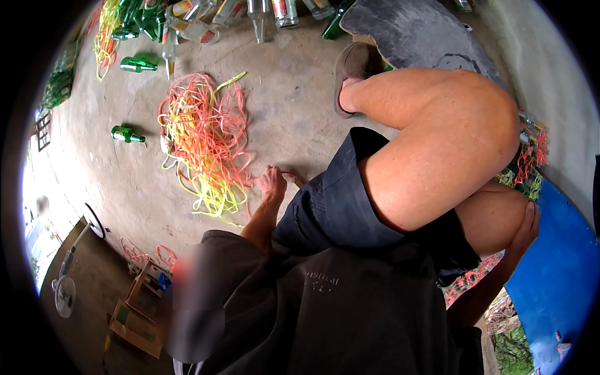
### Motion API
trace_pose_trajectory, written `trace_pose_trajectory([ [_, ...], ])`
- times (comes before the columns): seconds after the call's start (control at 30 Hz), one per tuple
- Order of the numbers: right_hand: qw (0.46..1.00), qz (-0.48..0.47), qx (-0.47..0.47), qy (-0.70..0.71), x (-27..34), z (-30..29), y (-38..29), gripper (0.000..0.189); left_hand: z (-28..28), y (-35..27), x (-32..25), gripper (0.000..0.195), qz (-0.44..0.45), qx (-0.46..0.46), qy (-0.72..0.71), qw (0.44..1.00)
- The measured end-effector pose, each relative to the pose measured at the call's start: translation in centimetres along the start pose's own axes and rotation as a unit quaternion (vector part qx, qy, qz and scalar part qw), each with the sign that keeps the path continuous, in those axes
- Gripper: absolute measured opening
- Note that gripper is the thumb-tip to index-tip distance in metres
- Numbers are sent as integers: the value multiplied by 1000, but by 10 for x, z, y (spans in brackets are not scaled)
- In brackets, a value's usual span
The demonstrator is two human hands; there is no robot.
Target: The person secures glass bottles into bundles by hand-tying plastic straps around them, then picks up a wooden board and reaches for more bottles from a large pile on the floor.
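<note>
My left hand (pixel 272 182) is low over the concrete floor, its fingers closed on a thin pink plastic strap. That strap runs to the right edge of a tangled heap of pink and yellow plastic strapping (pixel 204 136). On the hand's other side, a reddish strand shows near the dark shorts (pixel 337 201). At the far right, my right hand (pixel 528 224) rests on my bare knee (pixel 499 208), with nothing seen in it; part of its fingers is hidden. My other knee is bent above it, and a brown shoe (pixel 351 70) stands on the floor.
Two green bottles (pixel 137 64) (pixel 126 134) lie left of the heap. Several clear and green bottles (pixel 192 30) lie along the top. A worn grey board (pixel 412 35) is beyond the shoe. A blue panel (pixel 553 272) stands right; a cardboard box (pixel 136 330) and fan (pixel 64 296) are lower left.
</note>
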State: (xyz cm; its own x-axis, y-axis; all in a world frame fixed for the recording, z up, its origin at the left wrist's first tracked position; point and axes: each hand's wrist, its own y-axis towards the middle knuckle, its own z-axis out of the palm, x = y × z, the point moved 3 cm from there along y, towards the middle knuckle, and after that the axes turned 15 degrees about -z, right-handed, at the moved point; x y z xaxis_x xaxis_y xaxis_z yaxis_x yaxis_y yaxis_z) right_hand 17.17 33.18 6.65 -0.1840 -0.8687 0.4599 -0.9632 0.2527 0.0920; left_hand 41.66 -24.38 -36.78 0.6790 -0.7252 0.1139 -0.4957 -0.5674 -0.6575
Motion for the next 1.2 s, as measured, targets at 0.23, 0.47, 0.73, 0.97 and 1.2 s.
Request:
trace_pose_trajectory([
  [0.23,1000,15,10,-14,-1,-2,-1,45,-19,-7,-9,16,-10,-23,-18,1000],
  [0.47,997,-26,2,-69,-20,-8,4,50,-4,10,-14,15,27,-24,49,998],
  [0.73,1000,30,-5,-6,-14,-3,2,50,-3,9,-19,16,56,6,90,994],
  [0.97,1000,19,-5,-17,-21,-5,6,49,13,8,-14,16,85,-7,89,992],
  [1.2,1000,24,-3,2,-13,-1,5,46,-8,-3,-19,17,71,9,11,997],
])
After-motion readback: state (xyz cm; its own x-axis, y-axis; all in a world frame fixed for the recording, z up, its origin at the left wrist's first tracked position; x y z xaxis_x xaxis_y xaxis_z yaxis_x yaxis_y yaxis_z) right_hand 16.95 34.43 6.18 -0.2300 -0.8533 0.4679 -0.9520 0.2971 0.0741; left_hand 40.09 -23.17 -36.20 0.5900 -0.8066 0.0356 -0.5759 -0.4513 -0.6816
